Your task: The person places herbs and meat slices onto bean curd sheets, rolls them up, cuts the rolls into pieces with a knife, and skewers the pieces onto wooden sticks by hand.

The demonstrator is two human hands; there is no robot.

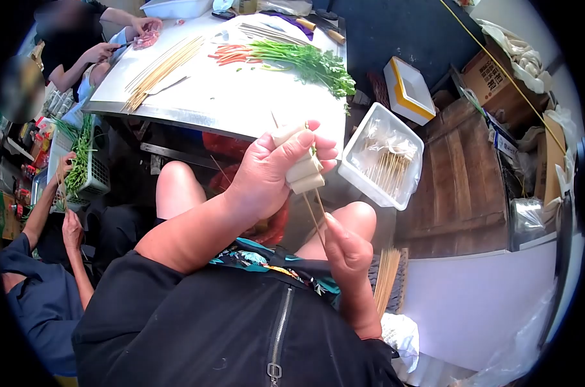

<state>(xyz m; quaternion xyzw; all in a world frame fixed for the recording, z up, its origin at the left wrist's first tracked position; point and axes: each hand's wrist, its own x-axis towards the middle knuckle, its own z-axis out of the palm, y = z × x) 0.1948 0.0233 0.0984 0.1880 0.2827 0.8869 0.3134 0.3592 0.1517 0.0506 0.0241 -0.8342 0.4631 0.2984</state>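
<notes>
Pale folded rolls (304,174) with a bit of green at their edge are held in my left hand (282,155), its fingers and thumb wrapped round them, above my lap. Two thin wooden skewers (314,216) run down from the rolls, and a thin tip shows above them. My right hand (348,244) pinches a skewer below the rolls, near my knee. To the right of my left hand stands a white tub (353,166) with skewered pieces under clear plastic.
The white table (221,119) bears loose skewers (163,68), red strips (233,54) and leafy greens (305,61). More skewers (386,280) stand beside my right forearm. Two people (73,48) (38,309) work at the left, one cutting meat (146,36), one beside a greens basket (97,174).
</notes>
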